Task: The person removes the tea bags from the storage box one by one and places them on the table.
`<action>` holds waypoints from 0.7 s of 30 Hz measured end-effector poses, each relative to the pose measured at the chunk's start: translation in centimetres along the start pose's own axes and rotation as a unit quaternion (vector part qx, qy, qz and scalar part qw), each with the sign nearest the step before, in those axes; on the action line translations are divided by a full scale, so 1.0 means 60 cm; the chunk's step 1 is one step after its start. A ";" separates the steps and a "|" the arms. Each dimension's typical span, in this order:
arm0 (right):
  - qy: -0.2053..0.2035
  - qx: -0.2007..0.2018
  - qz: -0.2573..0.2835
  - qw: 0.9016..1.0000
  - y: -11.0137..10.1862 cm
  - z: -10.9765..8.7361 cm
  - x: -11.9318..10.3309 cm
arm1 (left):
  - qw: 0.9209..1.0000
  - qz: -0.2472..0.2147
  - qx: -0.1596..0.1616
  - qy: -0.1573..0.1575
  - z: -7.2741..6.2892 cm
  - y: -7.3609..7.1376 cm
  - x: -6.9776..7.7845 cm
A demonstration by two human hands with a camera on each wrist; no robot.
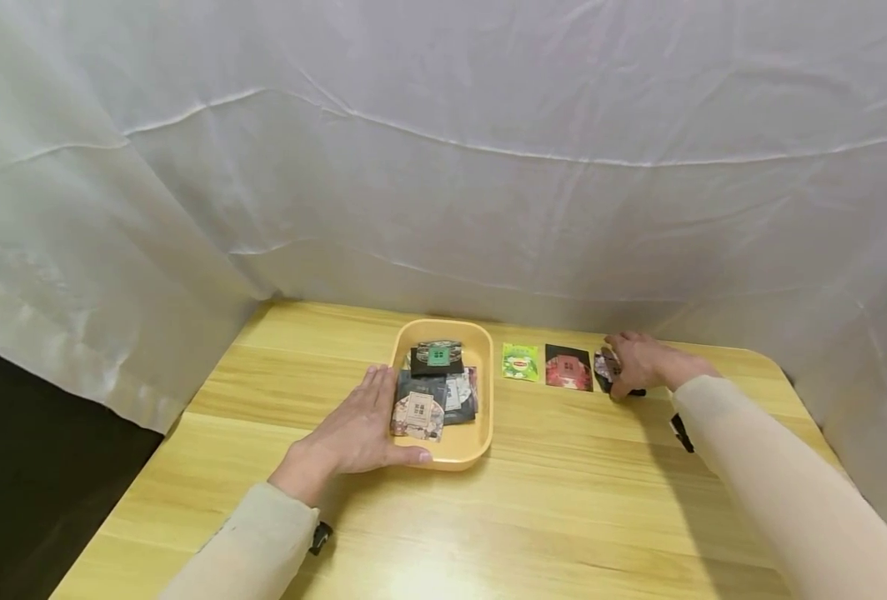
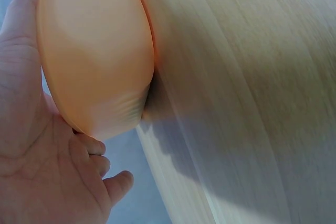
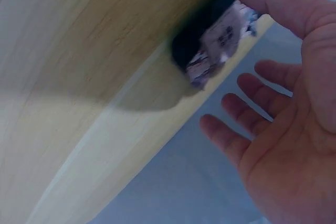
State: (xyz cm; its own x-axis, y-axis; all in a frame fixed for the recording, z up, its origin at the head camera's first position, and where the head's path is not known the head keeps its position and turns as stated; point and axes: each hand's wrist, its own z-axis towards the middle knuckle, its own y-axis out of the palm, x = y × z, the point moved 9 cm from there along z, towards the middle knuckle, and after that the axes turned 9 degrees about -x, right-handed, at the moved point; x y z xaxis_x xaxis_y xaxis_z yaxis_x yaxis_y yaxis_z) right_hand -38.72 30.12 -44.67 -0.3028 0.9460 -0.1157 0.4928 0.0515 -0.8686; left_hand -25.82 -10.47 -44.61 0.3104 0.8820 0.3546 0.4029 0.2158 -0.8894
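Note:
My left hand (image 1: pixel 361 425) rests against the near left corner of a peach plastic tray (image 1: pixel 484 437), fingers extended along its left side and thumb at the front rim. In the left wrist view, the palm lies beside the tray's outer wall (image 2: pixel 100 51). Inside the tray lie several tea bag sachets, among them a black one with a green label (image 1: pixel 438 357) and a dark one with a beige label (image 1: pixel 418 412). At the right, my right hand (image 1: pixel 642 364) is over a dark floral tea sachet (image 3: pixel 223 38), fingers spread and thumb overlapping its edge, partly hiding it in the head view.
Between the tray and my right hand, a green-yellow Lipton sachet (image 1: pixel 520 362) and a black and red sachet (image 1: pixel 568 367) lie in a row on the wooden table (image 1: pixel 563 500). A whitish curtain (image 1: pixel 488 208) hangs behind the table's far edge.

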 end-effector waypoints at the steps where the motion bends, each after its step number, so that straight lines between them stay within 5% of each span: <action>1: -0.004 0.014 -0.001 1.000 -0.005 -0.004 -0.003 | 1.000 0.000 0.000 0.002 0.001 0.000 0.001; 6: -0.028 0.095 -0.027 0.995 -0.044 -0.031 -0.058 | 1.000 0.006 -0.001 0.006 0.008 0.000 0.007; 11: -0.076 0.172 -0.052 0.981 -0.067 -0.048 -0.165 | 1.000 0.011 -0.001 0.002 0.008 -0.002 0.009; 16: -0.133 0.235 -0.049 0.962 -0.064 -0.058 -0.286 | 1.000 0.006 -0.002 0.004 0.011 -0.002 0.012; 21: -0.192 0.251 -0.079 0.945 -0.039 -0.055 -0.399 | 1.000 0.006 -0.002 0.007 0.015 -0.001 0.013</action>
State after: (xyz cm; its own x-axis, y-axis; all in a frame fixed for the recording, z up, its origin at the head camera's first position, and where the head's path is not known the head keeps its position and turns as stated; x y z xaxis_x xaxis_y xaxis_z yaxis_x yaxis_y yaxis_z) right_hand -29.93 8.38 -38.31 -0.6621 0.7479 -0.0476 -0.0038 -0.0669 -0.9978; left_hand -26.37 -9.43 -44.57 0.3280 0.8784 0.3476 0.4027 0.2028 -0.8926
